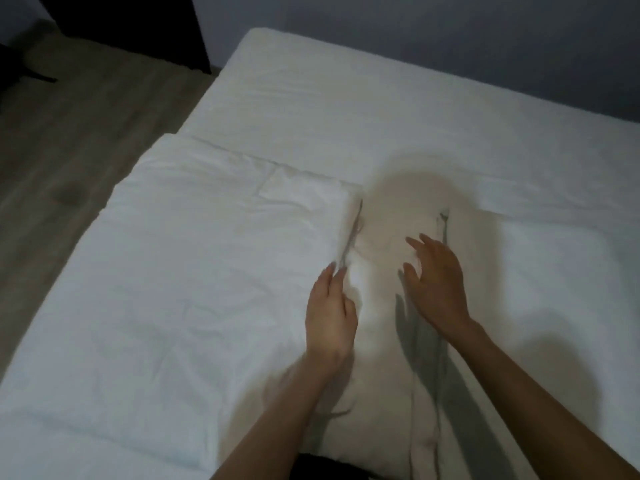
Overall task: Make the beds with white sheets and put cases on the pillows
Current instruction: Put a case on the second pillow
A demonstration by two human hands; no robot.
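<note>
Pillow (194,271) just left of left hand (330,317) (touching).

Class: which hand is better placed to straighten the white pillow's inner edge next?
Left, probably. The left hand lies along the inner edge of the white pillow; the right hand is spread over the cream pillow beside it.

sheet (346,109): white | pillow (173,254): white | floor (86,116): grey-brown wood grain | wall (450,39): grey
</note>
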